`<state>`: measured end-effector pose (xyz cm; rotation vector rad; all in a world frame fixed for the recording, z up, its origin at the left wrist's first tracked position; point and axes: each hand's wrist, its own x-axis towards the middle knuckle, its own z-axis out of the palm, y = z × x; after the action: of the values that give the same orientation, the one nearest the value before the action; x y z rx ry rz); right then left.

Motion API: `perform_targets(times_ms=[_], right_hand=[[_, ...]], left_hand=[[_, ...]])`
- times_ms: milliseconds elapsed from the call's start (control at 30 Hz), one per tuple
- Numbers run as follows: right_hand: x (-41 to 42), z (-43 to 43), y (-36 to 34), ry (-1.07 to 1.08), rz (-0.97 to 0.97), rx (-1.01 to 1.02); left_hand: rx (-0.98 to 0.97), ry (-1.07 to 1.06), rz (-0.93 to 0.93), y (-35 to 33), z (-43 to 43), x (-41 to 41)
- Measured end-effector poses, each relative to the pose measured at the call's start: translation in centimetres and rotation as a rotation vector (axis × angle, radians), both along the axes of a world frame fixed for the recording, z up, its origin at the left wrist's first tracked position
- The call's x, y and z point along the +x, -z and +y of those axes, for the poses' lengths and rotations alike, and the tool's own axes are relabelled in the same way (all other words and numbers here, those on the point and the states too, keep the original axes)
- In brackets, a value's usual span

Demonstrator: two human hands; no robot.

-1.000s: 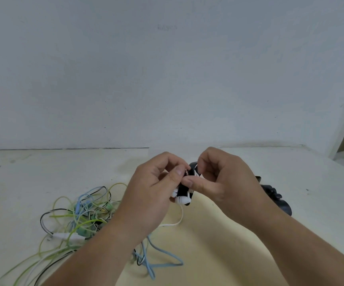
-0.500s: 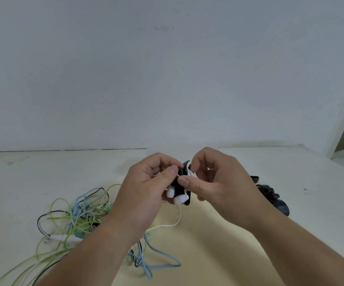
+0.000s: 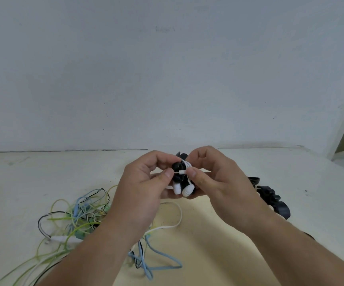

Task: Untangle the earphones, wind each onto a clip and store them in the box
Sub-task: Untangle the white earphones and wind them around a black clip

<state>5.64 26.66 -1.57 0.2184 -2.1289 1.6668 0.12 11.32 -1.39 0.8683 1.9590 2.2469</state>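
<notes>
Both hands are raised above the bench [image 3: 43, 172]. The left hand [image 3: 146, 188] curls its fingers round the black clip [image 3: 177, 167] to steady it, while the right hand [image 3: 218, 182] pinches the plug [image 3: 181, 172] of the white earphones [image 3: 188, 190] between thumb and forefinger, probably to tuck the end in so the winding holds. The earphones are mostly wound on the clip with both buds hanging beneath, though a slack white loop, apparently theirs, trails to the bench, so winding looks unfinished. The tangle [image 3: 80, 215] lies at left and spare clips [image 3: 274, 200] at right, both within reach; I cannot pick out a box.
</notes>
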Motion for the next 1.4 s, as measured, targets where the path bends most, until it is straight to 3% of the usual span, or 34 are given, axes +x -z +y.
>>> perform_targets(times_ms=[467,700,800,967,1067,1167,1400], right_hand=[[-0.3,-0.2,0.7,0.087,-0.024,0.034],[-0.5,-0.5,1.0,0.148,-0.084,0.042],[-0.7,-0.5,1.2,0.149,-0.156,-0.043],[-0.5,-0.4,0.6,0.086,-0.497,-0.304],[-0.6,0.9,-0.1,0.153,-0.547,-0.332],[-0.5,2.0,-0.4,0.187,-0.544,-0.398],[-0.3,2.1,-0.7,0.131,-0.454,-0.234]], left_hand=[[-0.085,-0.077,0.090,0.3,0.2,0.1],[-0.232,-0.125,0.209,0.6,0.3,0.2],[-0.308,-0.195,0.304,1.3,0.5,-0.4],[-0.518,-0.241,0.395,1.7,-0.1,-0.8],[-0.442,-0.387,0.342,1.4,-0.8,-1.9],[-0.587,-0.559,0.416,1.9,-1.3,-3.4],[-0.817,-0.380,0.472,3.7,-1.1,-4.2]])
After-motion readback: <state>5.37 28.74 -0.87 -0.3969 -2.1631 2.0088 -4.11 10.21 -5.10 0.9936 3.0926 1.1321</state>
